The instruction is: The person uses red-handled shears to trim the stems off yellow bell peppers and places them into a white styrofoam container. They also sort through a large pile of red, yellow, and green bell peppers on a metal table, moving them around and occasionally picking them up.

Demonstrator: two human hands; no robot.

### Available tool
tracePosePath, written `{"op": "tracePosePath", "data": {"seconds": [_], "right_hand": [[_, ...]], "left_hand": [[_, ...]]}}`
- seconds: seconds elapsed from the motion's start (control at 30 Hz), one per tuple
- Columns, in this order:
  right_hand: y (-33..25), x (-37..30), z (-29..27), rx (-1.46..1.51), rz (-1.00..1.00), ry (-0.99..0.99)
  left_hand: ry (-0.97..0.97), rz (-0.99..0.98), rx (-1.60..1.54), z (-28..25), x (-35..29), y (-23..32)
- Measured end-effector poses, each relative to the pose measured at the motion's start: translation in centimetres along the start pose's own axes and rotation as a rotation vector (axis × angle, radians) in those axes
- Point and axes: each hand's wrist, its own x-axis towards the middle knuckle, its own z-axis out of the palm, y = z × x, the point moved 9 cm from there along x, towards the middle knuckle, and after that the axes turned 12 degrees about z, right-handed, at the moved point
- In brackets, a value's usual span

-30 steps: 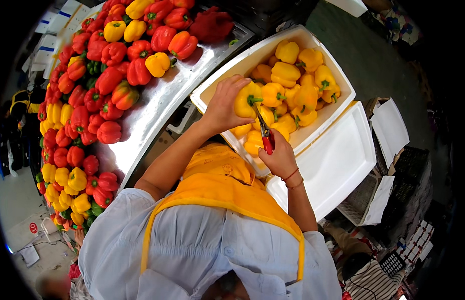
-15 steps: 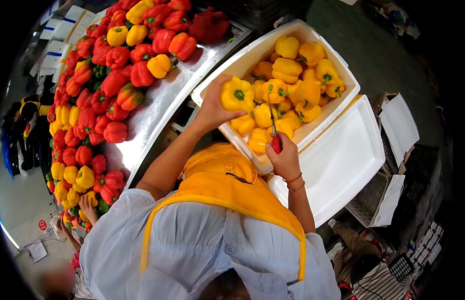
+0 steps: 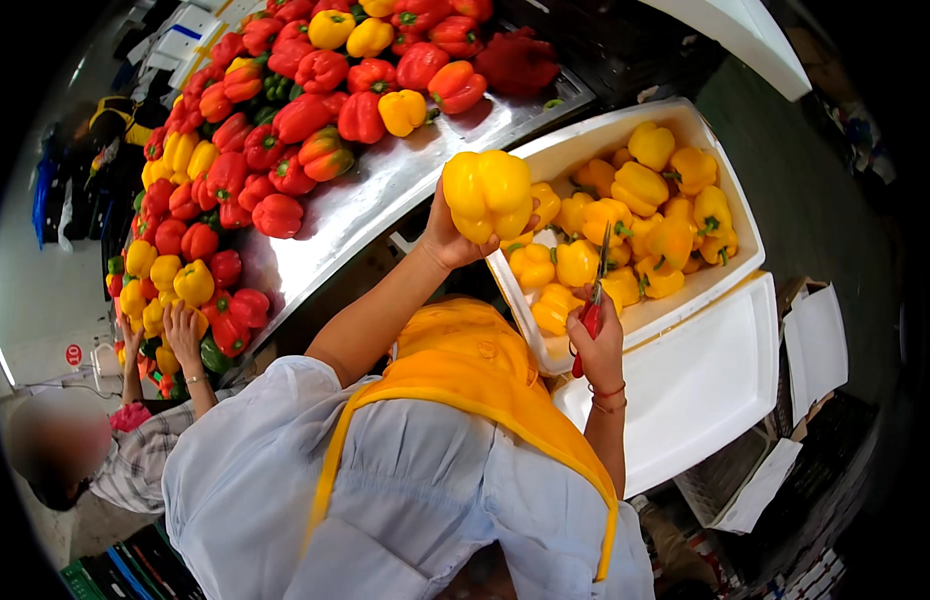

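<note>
My left hand [image 3: 451,238] is closed around a yellow bell pepper [image 3: 488,193], held up by the table-side end of a white foam box [image 3: 751,215]. The pepper's smooth, lobed end shows, and its stem is out of sight. In my right hand [image 3: 602,345] are red-handled snips [image 3: 591,318], blades upward over the near side of the box. The blades look nearly closed and stand apart from the held pepper. Several yellow bell peppers [image 3: 640,187] with green stems lie in the box.
On the left, a metal table [image 3: 360,215] bears a heap of red bell peppers [image 3: 278,215] with some yellow and green ones. Another person's hand [image 3: 183,335] touches the heap's near end. A white foam lid [image 3: 695,385] lies right of the box, near cartons [image 3: 815,335].
My left hand has raised the pepper from above the box and turned it, so its green stem no longer faces up. The snips have moved away from the pepper. The whole view has shifted.
</note>
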Motion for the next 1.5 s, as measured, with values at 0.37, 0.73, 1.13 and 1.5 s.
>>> {"op": "tracePosePath", "data": {"seconds": [0.37, 0.73, 1.13, 1.5], "right_hand": [[-11.5, 0.8, 12.7, 0.146, -0.222, -0.620], [-12.1, 4.3, 20.3, 0.167, -0.114, -0.825], [-7.3, 6.3, 22.3, 0.369, 0.123, -0.846], [-5.6, 6.4, 25.3, 0.213, 0.194, -0.850]], "left_hand": [[-0.142, -0.173, 0.356, 1.0, -4.9, 2.9], [-0.318, -0.090, 0.223, 2.6, -8.0, 7.3], [0.263, 0.822, 0.258, 2.3, -18.9, 21.5], [0.513, 1.470, 1.648, 10.5, -25.1, 25.0]]}}
